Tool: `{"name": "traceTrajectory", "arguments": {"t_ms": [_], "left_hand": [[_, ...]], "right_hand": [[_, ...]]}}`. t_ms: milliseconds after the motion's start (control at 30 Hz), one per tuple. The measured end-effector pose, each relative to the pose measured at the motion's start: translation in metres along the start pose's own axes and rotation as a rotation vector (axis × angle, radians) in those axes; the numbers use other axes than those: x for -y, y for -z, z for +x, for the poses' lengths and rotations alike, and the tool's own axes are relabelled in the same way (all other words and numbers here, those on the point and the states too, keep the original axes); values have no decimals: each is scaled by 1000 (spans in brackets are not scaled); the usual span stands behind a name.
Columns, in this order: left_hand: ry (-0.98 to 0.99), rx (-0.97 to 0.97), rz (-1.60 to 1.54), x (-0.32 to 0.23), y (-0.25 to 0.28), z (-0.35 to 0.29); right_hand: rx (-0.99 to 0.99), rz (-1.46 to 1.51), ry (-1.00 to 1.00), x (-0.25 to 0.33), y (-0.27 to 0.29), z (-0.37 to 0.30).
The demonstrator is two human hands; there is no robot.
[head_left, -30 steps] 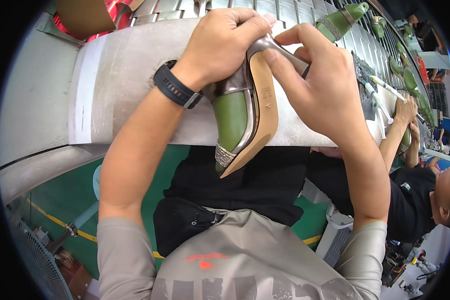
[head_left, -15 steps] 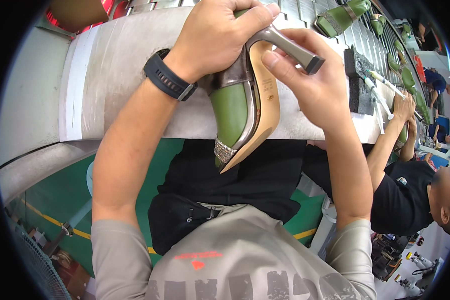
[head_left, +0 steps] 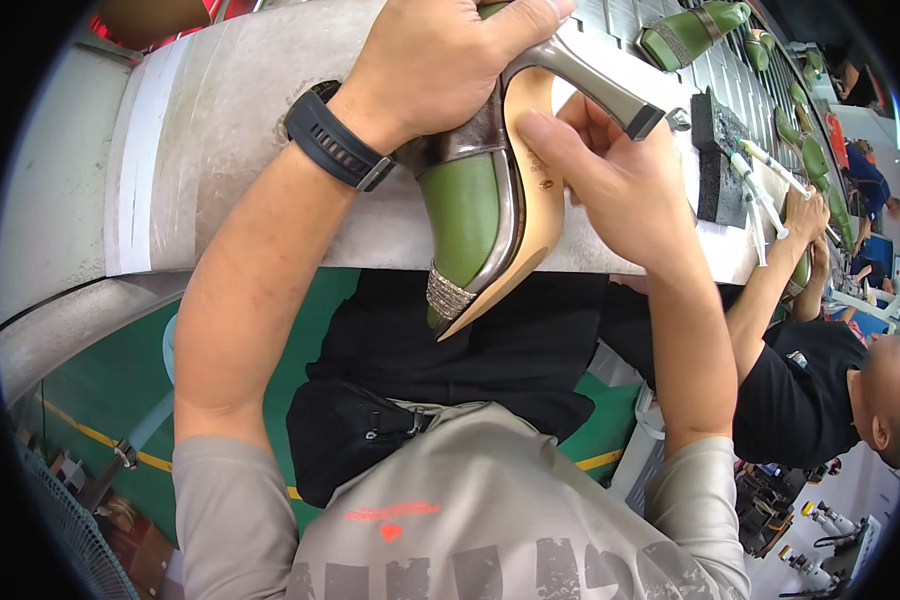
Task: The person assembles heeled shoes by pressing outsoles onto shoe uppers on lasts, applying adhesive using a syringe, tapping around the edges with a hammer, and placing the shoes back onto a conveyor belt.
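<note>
right fingers (head_left: 587, 120), now lower, half-curled at the green shoe (head_left: 465, 215)

a green high-heeled shoe (head_left: 460, 215) is held tilted, tan sole (head_left: 542, 213) exposed.

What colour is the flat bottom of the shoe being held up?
The sole is light tan; it shows best in the head view.
</note>
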State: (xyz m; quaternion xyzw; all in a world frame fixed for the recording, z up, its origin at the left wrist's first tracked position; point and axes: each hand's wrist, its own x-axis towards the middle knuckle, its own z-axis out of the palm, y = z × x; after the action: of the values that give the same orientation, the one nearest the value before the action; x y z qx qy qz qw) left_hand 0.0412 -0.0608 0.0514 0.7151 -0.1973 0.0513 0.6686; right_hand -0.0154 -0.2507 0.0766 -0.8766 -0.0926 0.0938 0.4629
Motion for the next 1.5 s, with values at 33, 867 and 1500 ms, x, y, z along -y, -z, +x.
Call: {"name": "traceTrajectory", "arguments": {"t_ms": [33, 867, 1500], "left_hand": [[6, -5, 11, -1, -1, 1], [-136, -305, 138, -4, -25, -8], [-164, -68, 150, -1, 0, -10]], "right_hand": [[51, 39, -7, -1, 7, -4], [1, 122, 64, -6, -4, -2], [-37, 255, 88, -5, -10, 5]]}}
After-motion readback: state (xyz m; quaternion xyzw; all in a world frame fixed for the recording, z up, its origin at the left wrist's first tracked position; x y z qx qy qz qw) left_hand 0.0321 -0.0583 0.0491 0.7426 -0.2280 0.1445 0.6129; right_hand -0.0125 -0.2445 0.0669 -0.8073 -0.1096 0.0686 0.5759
